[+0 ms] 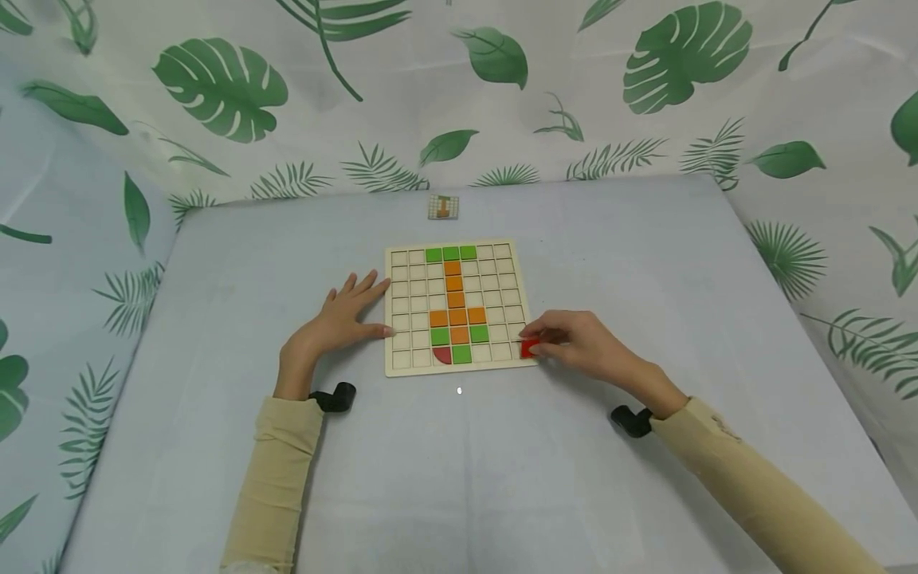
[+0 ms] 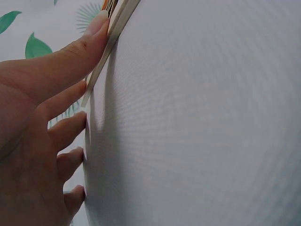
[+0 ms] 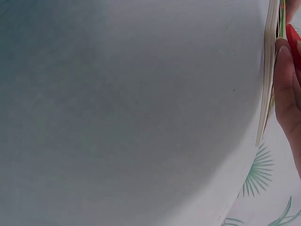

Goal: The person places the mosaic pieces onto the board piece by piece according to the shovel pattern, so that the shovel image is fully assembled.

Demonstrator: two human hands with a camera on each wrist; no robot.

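Observation:
A pale wooden grid board (image 1: 418,360) lies in the middle of the table. Green square tiles (image 1: 450,253) and orange square tiles (image 1: 455,284) form a pattern down its centre columns. In the bottom row a dark red quarter-round tile (image 1: 442,355) sits beside a green tile. My left hand (image 1: 344,315) rests at the board's left edge with fingers spread, its thumb touching the rim. My right hand (image 1: 577,343) pinches a red tile (image 1: 529,348) at the board's lower right corner. The right wrist view catches only part of that red tile (image 3: 292,40) and the fingers.
Behind the board lies a small pattern card (image 1: 443,207) showing a grid and an orange figure. A white cloth covers the table (image 1: 459,478). Leaf-print curtains (image 1: 545,96) hang behind and at the sides. Each wrist wears a black camera mount (image 1: 337,397).

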